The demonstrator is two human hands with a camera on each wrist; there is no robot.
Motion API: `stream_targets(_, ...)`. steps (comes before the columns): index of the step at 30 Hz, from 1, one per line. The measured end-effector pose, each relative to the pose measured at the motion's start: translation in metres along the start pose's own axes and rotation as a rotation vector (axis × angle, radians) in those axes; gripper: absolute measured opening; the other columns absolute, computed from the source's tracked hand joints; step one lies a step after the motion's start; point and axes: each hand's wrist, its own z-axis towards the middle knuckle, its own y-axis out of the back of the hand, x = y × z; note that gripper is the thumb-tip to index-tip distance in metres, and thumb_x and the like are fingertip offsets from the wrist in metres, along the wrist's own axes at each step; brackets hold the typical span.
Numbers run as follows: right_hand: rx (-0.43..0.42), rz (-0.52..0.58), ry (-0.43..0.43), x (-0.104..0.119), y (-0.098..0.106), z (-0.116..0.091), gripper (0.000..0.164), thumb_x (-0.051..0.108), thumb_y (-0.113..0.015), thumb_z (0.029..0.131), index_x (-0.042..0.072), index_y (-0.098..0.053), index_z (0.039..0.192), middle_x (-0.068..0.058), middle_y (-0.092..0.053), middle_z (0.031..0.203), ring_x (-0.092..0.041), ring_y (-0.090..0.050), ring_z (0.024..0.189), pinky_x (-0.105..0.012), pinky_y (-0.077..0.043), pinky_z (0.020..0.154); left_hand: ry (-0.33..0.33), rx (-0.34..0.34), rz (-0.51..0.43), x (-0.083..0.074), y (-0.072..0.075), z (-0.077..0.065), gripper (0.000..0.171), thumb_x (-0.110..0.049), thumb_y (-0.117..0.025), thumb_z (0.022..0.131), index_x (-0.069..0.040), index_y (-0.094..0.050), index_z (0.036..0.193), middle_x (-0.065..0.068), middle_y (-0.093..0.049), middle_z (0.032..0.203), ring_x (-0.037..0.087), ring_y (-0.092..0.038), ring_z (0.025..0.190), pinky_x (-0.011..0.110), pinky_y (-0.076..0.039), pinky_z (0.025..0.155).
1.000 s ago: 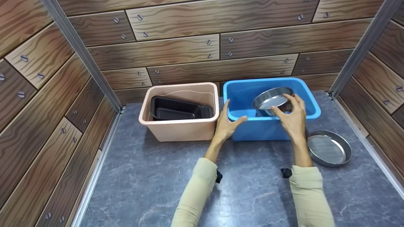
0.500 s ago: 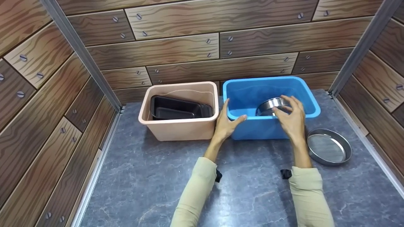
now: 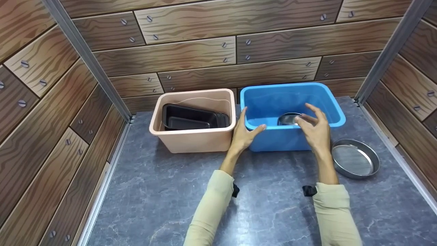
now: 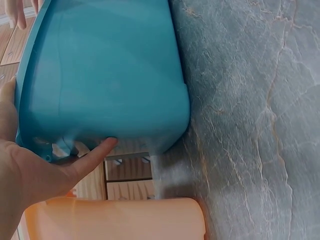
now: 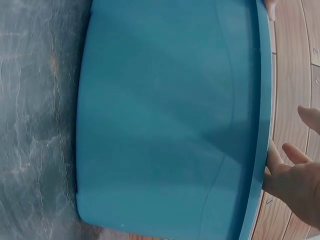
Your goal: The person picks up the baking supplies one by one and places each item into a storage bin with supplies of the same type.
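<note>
In the head view my left hand (image 3: 243,137) rests at the near left corner of the blue bin (image 3: 283,140), thumb and fingers spread along its rim. The left wrist view shows a straight finger (image 4: 95,159) of that hand against the bin's side. My right hand (image 3: 315,131) hovers over the bin's front rim, fingers spread and holding nothing. Inside the bin lies a shiny round metal pan (image 3: 287,118), partly hidden by the front wall and that hand. A second round pan (image 3: 355,159) sits on the table, right of my right wrist.
A peach bin (image 3: 198,141) stands left of the blue one, with black loaf pans (image 3: 191,118) inside. Wood-patterned walls (image 3: 191,51) enclose the grey marbled table (image 3: 164,191) at the back and sides.
The right hand has lowered the tilted round pan into the blue bin and let it go; its fingers have spread apart. The left hand stays at the bin's corner.
</note>
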Motion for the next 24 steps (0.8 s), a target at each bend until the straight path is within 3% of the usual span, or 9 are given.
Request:
stream_targets(5,-0.005,0.158,-0.004,0.001,-0.003,-0.005,0.059,0.007,-0.076,0.094,0.006,-0.055,0.149,-0.011,-0.055,0.143,-0.023,-0.063,0.121,-0.017,-0.053,0.090,0.005,0.001,0.004,0.000,0.000,0.001,0.104,-0.045,-0.085,0.086,-0.029,-0.022,0.167,0.006,-0.032,0.169,0.025,-0.033,0.153,0.045,-0.033,0.122)
stream_targets(11,-0.028,0.320,0.040,-0.001,-0.008,-0.011,0.058,-0.006,-0.073,0.092,-0.002,-0.055,0.146,-0.006,-0.057,0.142,-0.025,-0.062,0.120,-0.019,-0.054,0.093,0.000,-0.015,0.007,0.000,0.000,0.001,0.104,-0.044,-0.086,0.085,-0.028,-0.024,0.167,0.007,-0.034,0.168,0.025,-0.035,0.153,0.044,-0.032,0.122)
stream_targets(24,-0.055,0.384,0.059,-0.001,-0.009,-0.020,0.057,-0.010,-0.073,0.090,-0.005,-0.056,0.145,-0.005,-0.058,0.139,-0.022,-0.063,0.118,-0.020,-0.054,0.096,-0.007,-0.019,0.013,0.000,0.000,0.000,0.103,-0.046,-0.086,0.084,-0.028,-0.025,0.166,0.009,-0.035,0.167,0.026,-0.036,0.152,0.045,-0.033,0.122)
